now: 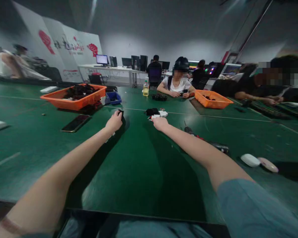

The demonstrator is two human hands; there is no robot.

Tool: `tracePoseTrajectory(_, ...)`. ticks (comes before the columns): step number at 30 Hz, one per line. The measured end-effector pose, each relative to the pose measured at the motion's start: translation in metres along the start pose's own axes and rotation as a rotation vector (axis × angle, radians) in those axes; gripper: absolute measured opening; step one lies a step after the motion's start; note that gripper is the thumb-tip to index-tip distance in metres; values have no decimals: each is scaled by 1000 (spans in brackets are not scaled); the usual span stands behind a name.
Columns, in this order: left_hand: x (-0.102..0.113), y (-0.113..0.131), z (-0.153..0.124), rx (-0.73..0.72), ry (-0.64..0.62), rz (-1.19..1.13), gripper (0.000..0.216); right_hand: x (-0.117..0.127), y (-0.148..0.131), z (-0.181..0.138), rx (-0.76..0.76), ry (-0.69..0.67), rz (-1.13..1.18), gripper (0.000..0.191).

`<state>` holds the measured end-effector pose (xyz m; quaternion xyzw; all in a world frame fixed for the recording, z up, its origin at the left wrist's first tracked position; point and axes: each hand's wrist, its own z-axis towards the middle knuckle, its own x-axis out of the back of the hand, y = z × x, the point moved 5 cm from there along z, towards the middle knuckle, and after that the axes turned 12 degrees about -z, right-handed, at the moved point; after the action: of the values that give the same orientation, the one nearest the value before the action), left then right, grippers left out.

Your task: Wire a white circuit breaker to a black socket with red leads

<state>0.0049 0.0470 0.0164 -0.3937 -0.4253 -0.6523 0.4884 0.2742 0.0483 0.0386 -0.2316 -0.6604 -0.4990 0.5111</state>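
My left hand (115, 121) reaches out over the green table with its fingers closed round a small black block-like part (121, 113). To the right, my right hand (160, 123) is at a small cluster of parts, fingers curled and their tips partly hidden. Just beyond those fingers lie white block-like parts (163, 113), with a bit of red beside them, and black parts (152, 111). Whether my right fingers grip one of these is hard to see. Some small pale item (110, 137) shows partly behind my left wrist.
On the left are an orange basket (74, 103) of dark parts, a blue bin (113, 98) and a phone (75, 123). A power screwdriver (190, 130) lies partly behind my right forearm. A bottle (145, 89), another orange basket (213, 102) and a seated co-worker (176, 82) are across the table.
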Motion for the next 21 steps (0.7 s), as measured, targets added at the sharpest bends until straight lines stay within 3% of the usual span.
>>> tracePoseTrajectory(6, 2, 3, -3, -2, 16, 7, 58, 16, -12, -24, 118, 21, -4, 30)
tracePoseTrajectory(11, 2, 2, -3, 9, 16, -12, 60, 37, -54, -106, 343, 70, -12, 23)
tracePoseTrajectory(13, 3, 3, -4, 13, 10, -2, 60, 51, -70, -143, 452, 187, -17, 23)
tracePoseTrajectory(16, 6, 3, -6, 56, 3, 29, 60, 61, -81, -178, 497, 250, 7, 20)
tracePoseTrajectory(21, 10, 4, -8, 97, -12, 54, 59, 50, -81, -176, 530, 226, 114, 23)
